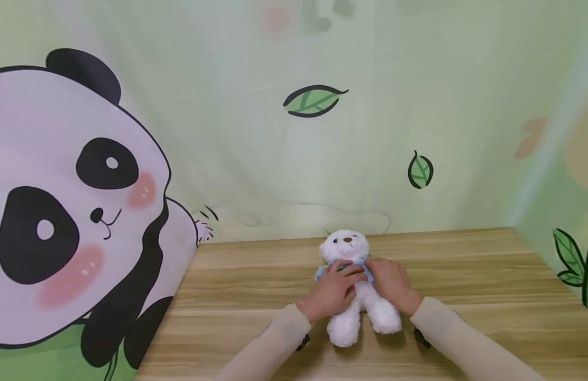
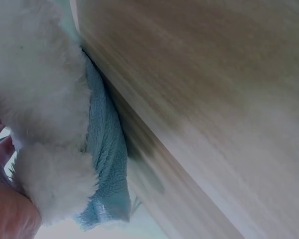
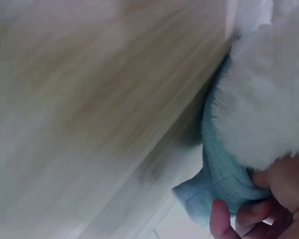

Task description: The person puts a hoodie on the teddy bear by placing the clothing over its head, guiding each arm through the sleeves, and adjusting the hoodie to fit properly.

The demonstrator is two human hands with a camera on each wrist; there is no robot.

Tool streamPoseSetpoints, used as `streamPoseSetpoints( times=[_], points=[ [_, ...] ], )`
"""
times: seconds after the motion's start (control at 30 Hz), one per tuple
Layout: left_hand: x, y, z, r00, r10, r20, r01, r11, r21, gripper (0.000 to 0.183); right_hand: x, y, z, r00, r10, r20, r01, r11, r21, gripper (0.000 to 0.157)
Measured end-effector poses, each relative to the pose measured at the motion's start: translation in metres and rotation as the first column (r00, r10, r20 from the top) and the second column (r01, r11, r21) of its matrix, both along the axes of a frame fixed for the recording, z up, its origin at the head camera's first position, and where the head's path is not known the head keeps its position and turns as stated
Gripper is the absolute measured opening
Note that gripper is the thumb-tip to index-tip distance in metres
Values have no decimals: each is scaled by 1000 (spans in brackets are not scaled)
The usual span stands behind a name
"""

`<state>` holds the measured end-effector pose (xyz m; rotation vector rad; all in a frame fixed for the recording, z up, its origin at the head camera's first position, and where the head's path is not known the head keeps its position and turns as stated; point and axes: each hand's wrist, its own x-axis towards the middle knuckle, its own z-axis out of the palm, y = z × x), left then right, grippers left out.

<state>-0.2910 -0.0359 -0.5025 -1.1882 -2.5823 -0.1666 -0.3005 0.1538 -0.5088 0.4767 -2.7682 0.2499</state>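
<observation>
A white plush teddy bear (image 1: pixel 344 324) lies on its back on the wooden table, its head towards the wall. Light blue doll clothing (image 1: pixel 366 272) shows around its upper body; in the left wrist view a blue cloth flap (image 2: pixel 108 164) spreads out behind the white fur. My left hand (image 1: pixel 333 288) rests across the bear's chest with its fingers extended. At the bear's other side, my right hand (image 1: pixel 391 280) pinches the clothing near the shoulder. The right wrist view has fingers and thumb on the blue cloth (image 3: pixel 224 174). Part of the chest is hidden beneath my left hand.
The wood-grain table (image 1: pixel 256 286) extends to both sides of the bear. Behind it hangs a pale green backdrop (image 1: pixel 256 159) printed with leaves and a large panda (image 1: pixel 118 222). Dark bands (image 1: pixel 421 337) show below both sleeves at the wrists.
</observation>
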Motion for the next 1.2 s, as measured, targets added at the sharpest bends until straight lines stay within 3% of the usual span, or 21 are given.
streamPoseSetpoints(
  times=[0.13,0.33,0.47,0.67,0.77,0.83,0.9,0.97,1.03,1.1,1.2],
  points=[
    [0,3,-1,1000,5,21,-5,1000,3,32,0,5,-3,1000,23,-16,-23,999,22,17],
    [3,1,-3,999,7,39,-7,1000,-14,32,4,17,0,978,199,60,-197,980,-30,25],
    [8,-3,-6,998,1,58,-2,1000,12,32,11,14,-4,984,176,21,-175,984,-31,28],
    [8,-3,-9,1000,4,-5,-4,999,37,32,9,9,-7,992,93,-88,-91,996,21,22],
    [7,-1,-8,1000,13,-3,-13,1000,27,33,6,17,-4,986,166,4,-165,985,-47,21],
    [7,-1,-7,1000,22,8,-22,1000,13,35,4,27,-1,959,264,105,-247,957,-150,22],
    [7,-1,-6,999,39,11,-39,999,1,37,4,38,4,901,381,208,-315,904,-289,21],
    [6,1,-4,998,60,-34,-62,997,-36,38,5,49,8,844,457,279,-333,856,-396,18],
    [6,3,-1,992,71,-101,-80,993,-82,38,6,59,13,820,480,311,-316,833,-454,16],
    [6,6,1,984,62,-170,-85,988,-131,37,8,67,18,839,453,301,-282,836,-472,13],
    [7,10,4,976,34,-216,-72,982,-173,35,7,75,20,907,347,238,-209,863,-461,8]
  ],
)
